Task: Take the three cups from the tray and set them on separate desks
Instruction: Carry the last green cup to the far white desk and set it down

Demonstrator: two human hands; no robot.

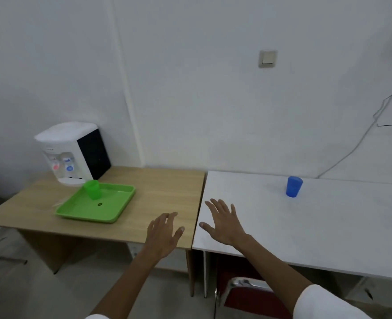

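Nearest me, over the seam between the 2 desks, I see my left hand (164, 236) and right hand (223, 223) both spread with fingers apart, holding nothing. Left of that seam, on the wooden desk (158, 192), the green tray (80, 209) carries 1 green cup (92, 188) at its far edge. Right of the seam, the blue cup (293, 186) stands on the white desk (328, 226), well apart from the tray.

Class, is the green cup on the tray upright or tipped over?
Tipped, it seems: the green cup leans on the green tray, its body slanted, not vertical. Motion blur leaves some doubt.
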